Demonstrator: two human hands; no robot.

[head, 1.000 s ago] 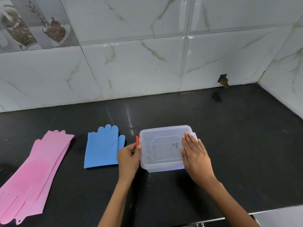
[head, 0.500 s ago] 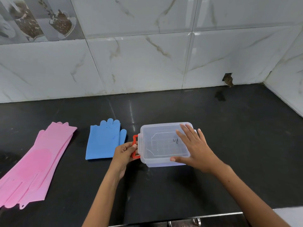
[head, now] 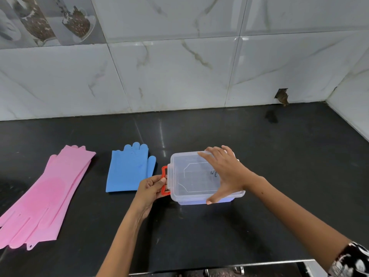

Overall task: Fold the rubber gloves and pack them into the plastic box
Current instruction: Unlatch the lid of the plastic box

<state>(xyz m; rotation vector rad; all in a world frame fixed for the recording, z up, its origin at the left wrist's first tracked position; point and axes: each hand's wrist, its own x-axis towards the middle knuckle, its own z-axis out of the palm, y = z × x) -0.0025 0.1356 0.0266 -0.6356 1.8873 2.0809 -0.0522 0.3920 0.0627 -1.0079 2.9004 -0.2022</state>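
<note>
A clear plastic box [head: 191, 177] with its lid on stands on the black counter. Its red latch [head: 164, 180] on the left side is swung outward, and my left hand [head: 151, 187] pinches it. My right hand [head: 225, 169] spans the lid, fingers at the far edge and thumb at the near edge. A blue rubber glove [head: 128, 169] lies flat just left of the box, fingers pointing toward the wall. Pink rubber gloves [head: 44, 196] lie stacked at the far left, fingers toward me.
The black counter [head: 279, 176] meets a tiled wall behind and on the right. Its front edge [head: 219, 265] runs near the bottom of the view. A small hole [head: 281, 95] shows in the wall at the back right.
My left hand has pulled the red latch out from the box's left side. My right hand has shifted from lying flat on the lid to spanning it, thumb at the near edge.
</note>
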